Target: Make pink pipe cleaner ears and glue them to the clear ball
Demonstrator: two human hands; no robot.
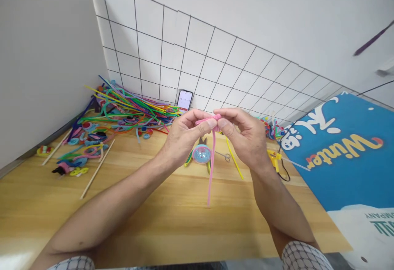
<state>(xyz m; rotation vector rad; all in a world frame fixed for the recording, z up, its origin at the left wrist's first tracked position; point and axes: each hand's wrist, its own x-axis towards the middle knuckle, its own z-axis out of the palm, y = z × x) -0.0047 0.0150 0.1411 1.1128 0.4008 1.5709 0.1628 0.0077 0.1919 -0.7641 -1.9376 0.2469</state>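
Observation:
Both of my hands are raised over the middle of the table, pinching one pink pipe cleaner between them. My left hand has thumb and fingers closed on its bunched upper part. Against the same bunch, my right hand presses with thumb and forefinger. A long straight end hangs down from the fingertips. Part of the bent section is hidden by the fingers. Below the hands on the table are a small round blue container with a pink rim, pliers with green handles, and small scissors.
A heap of coloured pipe cleaners lies at the back left, with wooden sticks in front. A phone leans on the wire grid. A yellow pipe cleaner and a yellow glue gun lie to the right.

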